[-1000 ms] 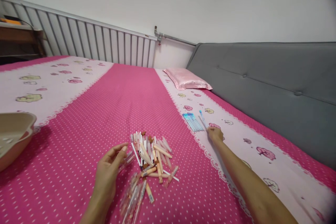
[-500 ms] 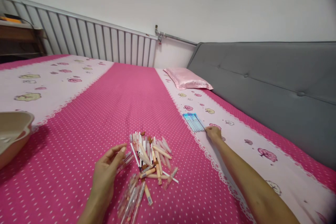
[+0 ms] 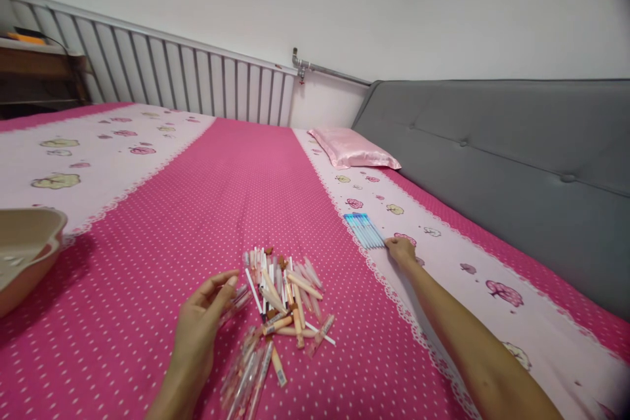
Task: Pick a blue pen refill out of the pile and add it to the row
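A row of slim blue pens (image 3: 363, 231) lies side by side on the pale strip of the bedspread. My right hand (image 3: 400, 251) reaches to the row's right edge, its fingertips closed on the near end of the last pen. Beside a loose pile of pens and pen parts (image 3: 275, 289), my left hand (image 3: 204, 308) rests with thumb and fingers curved and slightly apart, nothing visible between them. Clear pen pieces (image 3: 236, 302) lie just right of its thumb, partly hidden by it. Closer to me is a heap of clear pinkish pens (image 3: 246, 374).
A pink basin (image 3: 32, 269) with a beige inside stands at the left edge. Farther back are a pink satin pillow (image 3: 352, 148) and the grey padded headboard (image 3: 492, 138). A white radiator (image 3: 197, 79) runs along the wall behind the pink dotted bedspread (image 3: 236, 170).
Both hands and the pens keep their places. Only the camera view has shifted very slightly.
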